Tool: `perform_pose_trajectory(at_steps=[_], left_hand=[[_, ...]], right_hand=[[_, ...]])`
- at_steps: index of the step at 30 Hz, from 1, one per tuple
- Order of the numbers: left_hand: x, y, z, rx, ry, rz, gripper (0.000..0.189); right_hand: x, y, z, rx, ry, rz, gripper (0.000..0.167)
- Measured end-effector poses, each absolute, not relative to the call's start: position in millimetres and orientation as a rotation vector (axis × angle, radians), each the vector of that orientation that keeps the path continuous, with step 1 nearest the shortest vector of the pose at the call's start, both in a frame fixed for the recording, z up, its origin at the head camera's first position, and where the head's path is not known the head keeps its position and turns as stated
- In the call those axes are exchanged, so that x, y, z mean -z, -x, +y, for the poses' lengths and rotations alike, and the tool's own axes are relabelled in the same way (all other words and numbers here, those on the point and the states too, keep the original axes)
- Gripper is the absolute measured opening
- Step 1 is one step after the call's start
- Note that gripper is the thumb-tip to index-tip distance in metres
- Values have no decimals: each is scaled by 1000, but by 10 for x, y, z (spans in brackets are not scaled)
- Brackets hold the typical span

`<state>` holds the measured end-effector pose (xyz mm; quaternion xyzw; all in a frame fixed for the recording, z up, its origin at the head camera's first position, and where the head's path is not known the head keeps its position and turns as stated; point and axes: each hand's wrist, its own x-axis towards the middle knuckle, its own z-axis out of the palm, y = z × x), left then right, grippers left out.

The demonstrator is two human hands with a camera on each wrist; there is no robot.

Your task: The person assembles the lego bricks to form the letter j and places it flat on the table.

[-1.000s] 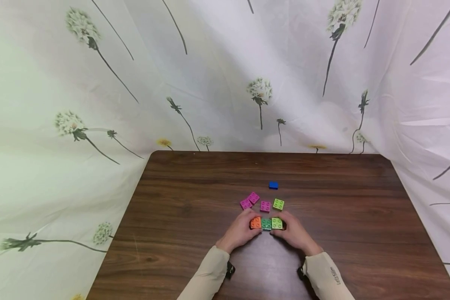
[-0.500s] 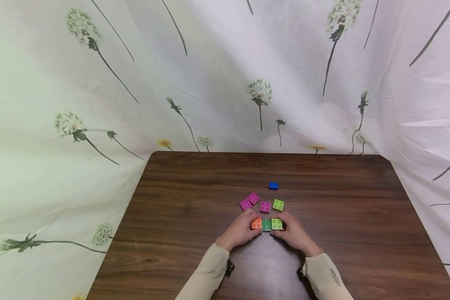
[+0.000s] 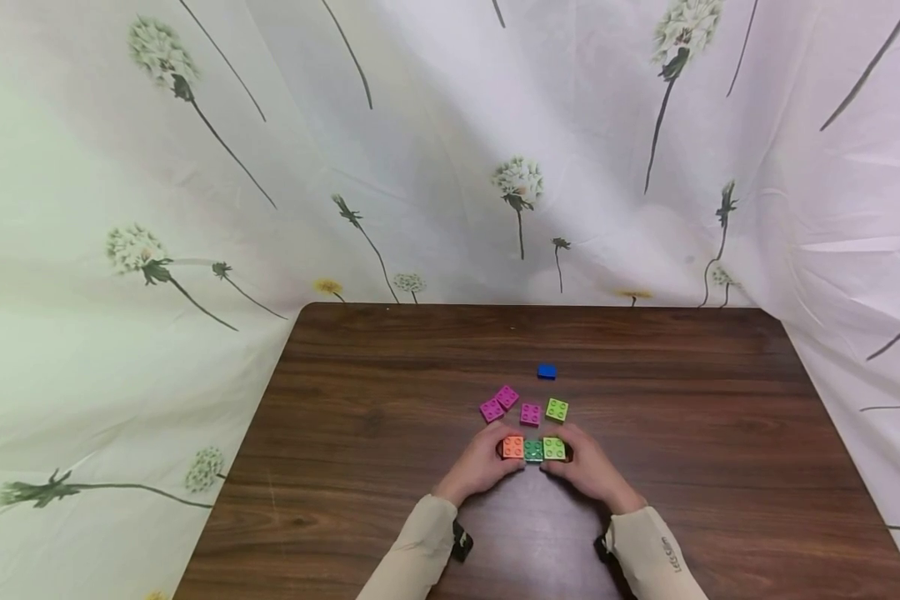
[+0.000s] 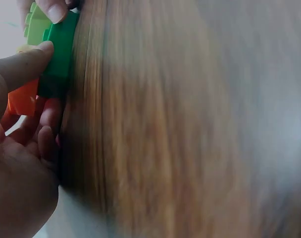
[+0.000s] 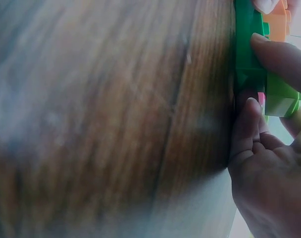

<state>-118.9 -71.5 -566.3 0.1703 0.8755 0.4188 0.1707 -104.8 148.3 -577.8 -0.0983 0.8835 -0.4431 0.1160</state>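
A dark green toy brick [image 3: 533, 451] lies on the table, low and long in the wrist views. At its left end an orange toy brick [image 3: 513, 447] sits raised above it, and at its right end a lime green toy brick [image 3: 553, 448]. My left hand [image 3: 487, 458] grips the orange brick between thumb and fingers, its thumb tip right at the green brick's side [image 4: 59, 54]. From the other side my right hand [image 3: 587, 467] holds the lime brick, thumb in front and fingers behind. Both hands hide the outer ends of the bricks.
Just beyond the hands lie several loose bricks: a magenta one [image 3: 530, 414], a touching magenta pair [image 3: 499, 403] and another lime one [image 3: 557, 409]. A small blue brick [image 3: 547, 372] is farther back. The brown wooden table [image 3: 360, 467] meets a floral curtain [image 3: 450, 167] behind.
The orange brick sits slightly straighter and a touch farther right in my left hand's grip. My right hand and the loose bricks have stayed in place.
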Motion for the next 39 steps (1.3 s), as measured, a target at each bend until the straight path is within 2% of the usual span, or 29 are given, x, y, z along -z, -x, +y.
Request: perform_pose_trajectory(at_steps=[12, 20, 24, 35, 39], left_hand=[[5715, 1172, -723, -1238, -361, 2486, 37], [5700, 1170, -727, -1262, -339, 2457, 37], [5701, 1166, -728, -1269, -339, 2448, 37], [5735, 1166, -731, -1258, -335, 2450, 37], [5733, 1167, -730, -1256, -333, 2445, 36]], right_hand=[[5747, 1056, 1470, 1301, 301, 2586, 34], [5746, 1046, 1555, 1350, 371, 2515, 48], [5718, 1030, 1620, 1410, 322, 2420, 53], [5743, 1107, 1728, 1535, 77, 2532, 32], [5757, 1202, 1702, 1502, 46, 2645, 32]])
